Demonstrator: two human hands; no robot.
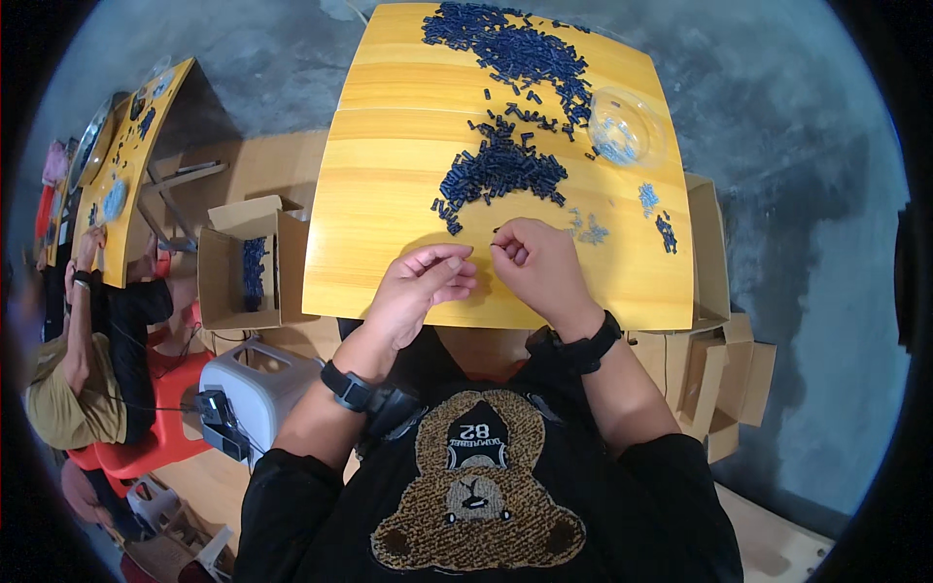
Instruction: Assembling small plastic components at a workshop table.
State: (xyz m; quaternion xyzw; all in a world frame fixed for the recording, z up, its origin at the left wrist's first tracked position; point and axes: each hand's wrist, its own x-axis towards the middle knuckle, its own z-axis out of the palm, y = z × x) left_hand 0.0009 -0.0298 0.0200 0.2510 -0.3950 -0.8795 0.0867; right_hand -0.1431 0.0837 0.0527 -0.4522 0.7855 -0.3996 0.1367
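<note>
Dark pieces point every way

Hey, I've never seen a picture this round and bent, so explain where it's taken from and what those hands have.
There's no machine here, just a person's bare left hand and right hand. This single picture comes from a wide fisheye camera on that person's head, looking down, so straight edges bend toward the rim. The hands are over the near part of a yellow wood-grain table. Beyond them lie two heaps of small, dark blue, tube-shaped pieces. To the right, a clear round bowl holds tiny pale blue bits; more lie loose nearby. Both hands' fingers are curled, but anything in their grip is too small to tell.
</note>
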